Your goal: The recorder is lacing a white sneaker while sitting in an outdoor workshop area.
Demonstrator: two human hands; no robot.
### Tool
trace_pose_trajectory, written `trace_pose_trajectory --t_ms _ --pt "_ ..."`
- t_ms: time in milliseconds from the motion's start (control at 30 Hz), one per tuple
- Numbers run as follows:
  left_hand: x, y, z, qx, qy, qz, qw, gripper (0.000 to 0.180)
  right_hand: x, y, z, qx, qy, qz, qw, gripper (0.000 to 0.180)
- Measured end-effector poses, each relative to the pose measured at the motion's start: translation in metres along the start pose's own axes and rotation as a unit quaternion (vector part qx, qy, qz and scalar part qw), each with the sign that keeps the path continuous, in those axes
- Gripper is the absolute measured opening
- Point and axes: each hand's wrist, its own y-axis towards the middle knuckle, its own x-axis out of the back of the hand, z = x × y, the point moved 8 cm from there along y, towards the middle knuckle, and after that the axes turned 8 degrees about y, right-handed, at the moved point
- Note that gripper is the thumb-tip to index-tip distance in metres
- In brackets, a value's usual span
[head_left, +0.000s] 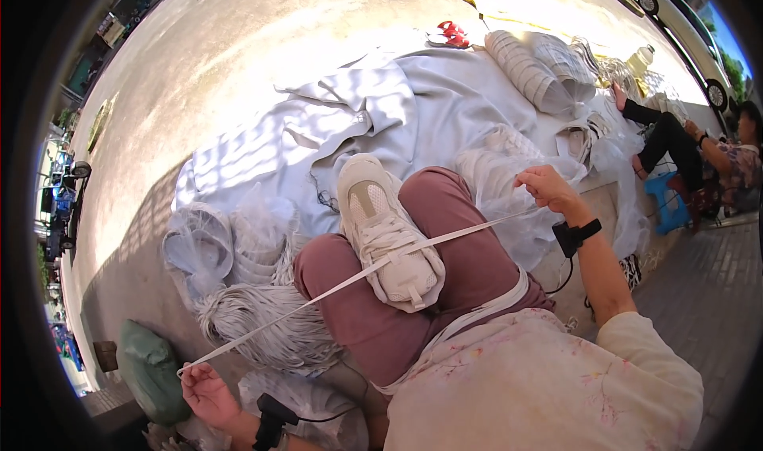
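Observation:
A beige sneaker (pixel 397 272) with mesh panels lies on my lap between my knees, its toe pointing away from me. A flat off-white shoelace (pixel 334 287) crosses its lacing area and is pulled taut out to both sides. At the lower left, my left hand (pixel 211 395) pinches one end of the lace. My right hand (pixel 550 187) is raised beyond my right knee, fingers closed on the other side of it. A thick bundle of loose pale shoelaces (pixel 266 332) lies beside my left leg. More pale strands (pixel 509 292) lie around my waist.
Ahead spreads a light grey sheet (pixel 469 85). Plastic bags of shoe parts (pixel 211 248) stand left; stacked pale shoe parts (pixel 528 73) lie far right. A green sack (pixel 151 367) sits lower left. Another person (pixel 727 161) sits at right near a blue stool (pixel 666 201).

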Motion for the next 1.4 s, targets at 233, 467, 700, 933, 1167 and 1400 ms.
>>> trace_pose_trajectory --t_ms 233,467,700,933,1167,1400 --pt "-0.036 -0.014 0.008 -0.022 -0.065 0.116 0.991 0.012 -0.063 -0.045 0.082 0.406 -0.443 -0.106 0.792 0.019" --pt "-0.156 -0.044 0.134 0.071 0.213 0.186 0.957 0.016 -0.202 -0.142 0.105 0.456 -0.270 0.173 0.830 0.016" --pt "-0.230 -0.058 0.206 -0.038 0.584 0.271 0.764 0.015 -0.222 -0.154 0.098 0.539 -0.290 0.072 0.788 0.014" --pt "-0.236 -0.049 0.242 -0.093 0.633 0.273 0.718 0.015 -0.245 -0.155 0.086 0.548 -0.415 0.074 0.722 0.009" --pt "-0.240 -0.047 0.242 -0.148 0.633 0.309 0.694 0.014 -0.252 -0.154 0.089 0.589 -0.390 0.080 0.703 0.007" --pt "-0.205 -0.049 0.278 0.349 0.358 0.292 0.815 0.023 -0.234 -0.105 0.074 0.301 -0.151 0.252 0.907 0.014"
